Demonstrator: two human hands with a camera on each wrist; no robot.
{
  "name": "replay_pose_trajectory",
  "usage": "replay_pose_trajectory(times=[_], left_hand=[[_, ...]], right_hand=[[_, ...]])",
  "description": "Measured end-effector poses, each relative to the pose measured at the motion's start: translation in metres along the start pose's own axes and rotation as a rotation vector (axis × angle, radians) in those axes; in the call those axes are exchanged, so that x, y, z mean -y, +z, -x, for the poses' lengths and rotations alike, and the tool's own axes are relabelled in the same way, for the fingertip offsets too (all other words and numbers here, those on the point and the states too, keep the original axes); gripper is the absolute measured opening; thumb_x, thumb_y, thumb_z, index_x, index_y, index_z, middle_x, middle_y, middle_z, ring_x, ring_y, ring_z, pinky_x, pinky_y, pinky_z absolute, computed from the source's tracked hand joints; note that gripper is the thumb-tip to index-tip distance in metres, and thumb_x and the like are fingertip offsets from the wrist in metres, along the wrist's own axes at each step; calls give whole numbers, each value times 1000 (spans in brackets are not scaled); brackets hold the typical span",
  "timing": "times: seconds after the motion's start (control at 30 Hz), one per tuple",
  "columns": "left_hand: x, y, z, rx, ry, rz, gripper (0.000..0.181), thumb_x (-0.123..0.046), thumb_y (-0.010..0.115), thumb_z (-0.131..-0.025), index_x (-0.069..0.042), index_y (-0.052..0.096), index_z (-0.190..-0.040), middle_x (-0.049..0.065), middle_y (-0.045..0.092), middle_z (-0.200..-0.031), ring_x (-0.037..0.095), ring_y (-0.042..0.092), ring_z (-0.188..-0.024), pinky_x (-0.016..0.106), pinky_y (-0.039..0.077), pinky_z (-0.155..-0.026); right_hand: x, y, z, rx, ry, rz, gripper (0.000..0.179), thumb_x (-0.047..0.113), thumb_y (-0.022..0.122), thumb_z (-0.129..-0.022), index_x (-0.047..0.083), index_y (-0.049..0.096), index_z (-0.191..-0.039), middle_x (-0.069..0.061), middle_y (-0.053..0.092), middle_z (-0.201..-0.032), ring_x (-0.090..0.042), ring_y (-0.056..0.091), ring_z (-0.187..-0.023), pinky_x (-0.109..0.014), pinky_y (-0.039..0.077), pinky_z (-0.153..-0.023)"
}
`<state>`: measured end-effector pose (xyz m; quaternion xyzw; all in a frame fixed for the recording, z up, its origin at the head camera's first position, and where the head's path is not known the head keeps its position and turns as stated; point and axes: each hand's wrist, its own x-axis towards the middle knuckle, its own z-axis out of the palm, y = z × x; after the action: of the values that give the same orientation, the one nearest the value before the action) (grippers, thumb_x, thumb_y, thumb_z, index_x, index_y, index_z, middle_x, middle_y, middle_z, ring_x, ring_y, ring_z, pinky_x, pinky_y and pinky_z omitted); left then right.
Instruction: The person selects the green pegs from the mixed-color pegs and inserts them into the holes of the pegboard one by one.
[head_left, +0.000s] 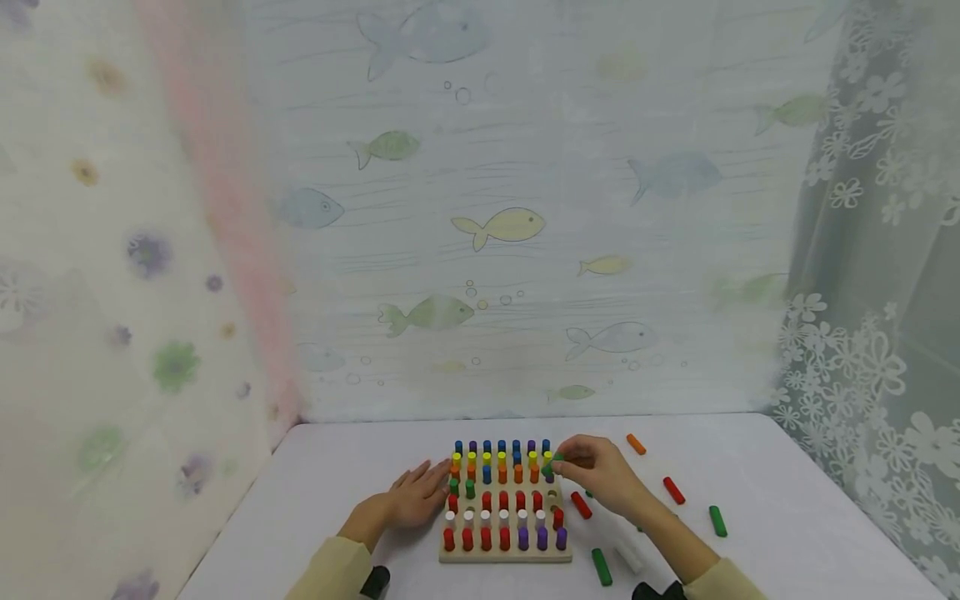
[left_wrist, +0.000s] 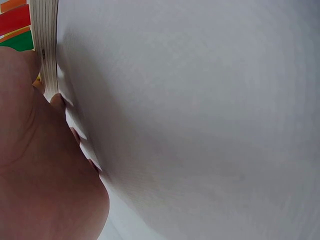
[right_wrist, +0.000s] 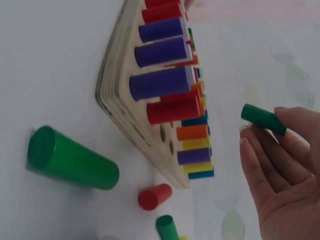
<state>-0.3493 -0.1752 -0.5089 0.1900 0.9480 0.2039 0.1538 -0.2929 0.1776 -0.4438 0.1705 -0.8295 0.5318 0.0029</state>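
A wooden pegboard (head_left: 506, 559) stands on the table, filled with rows of coloured pegs: red, purple, white, green, orange, yellow and blue. Above its right side, my right hand (head_left: 600, 475) pinches a green peg (right_wrist: 262, 118) between thumb and fingers; in the right wrist view the peg is clear of the board. Bare holes (right_wrist: 163, 133) show near the board's right edge. My left hand (head_left: 417, 497) lies on the table with its fingers extended, against the board's left side. In the left wrist view, that hand (left_wrist: 45, 160) touches the board's layered edge (left_wrist: 46, 50).
Loose pegs lie right of the board: a red peg (head_left: 581, 505), a green peg (head_left: 602, 567), a white peg (head_left: 628, 558), an orange peg (head_left: 636, 444), another red peg (head_left: 674, 491) and another green peg (head_left: 717, 521). Behind the table hangs a fish-patterned curtain (head_left: 525, 292).
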Motion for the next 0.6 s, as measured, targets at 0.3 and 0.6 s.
replay_pose_trajectory(times=[0.3,0.6], left_hand=[[0,0,-1,0,3,-6,65,-52,34,-109,-16,27,-163,4,26,-169,34,12,-158,61,7,-125],[-1,2,1,2,-3,6,66,-53,34,-108,-16,28,-163,5,27,-169,34,12,-157,61,7,-125]], right_hand=[[3,13,-3,22,-35,-34,22,20,72,-98,1,69,-110,-10,75,-104,-31,72,-98,-34,61,-84],[2,27,-6,39,-58,-58,21,18,70,-98,1,69,-110,-13,76,-103,-31,72,-96,-28,60,-79]])
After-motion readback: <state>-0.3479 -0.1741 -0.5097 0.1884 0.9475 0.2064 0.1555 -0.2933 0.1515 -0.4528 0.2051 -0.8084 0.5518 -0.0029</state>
